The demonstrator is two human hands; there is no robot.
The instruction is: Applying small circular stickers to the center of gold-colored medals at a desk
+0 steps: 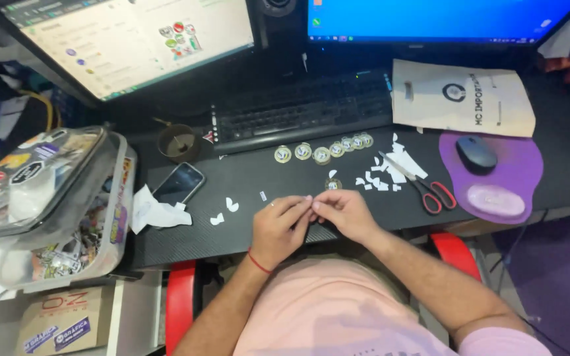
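Left hand (pixel 281 229) and right hand (pixel 343 212) meet fingertip to fingertip at bench (pixel 285 178) front edge, pinching a tiny piece too small to identify — looks light, thin, easily bent; grip by edges; round badges (pixel 322 152) at 12 o'clock, scissors (pixel 423 188) at 2.

Far left: my tilted monitor (pixel 133 39) with a light page open.
Far right: my second monitor (pixel 430 16), blue screen.
Middle: my black keyboard (pixel 301 109).
Right: my dark mouse (pixel 475 153) on a purple mouse pad (pixel 522 168); red-handled scissors (pixel 423 188) just beside it.
Left: my black smartphone (pixel 178 184), a clear plastic case (pixel 47 198) of stickers.
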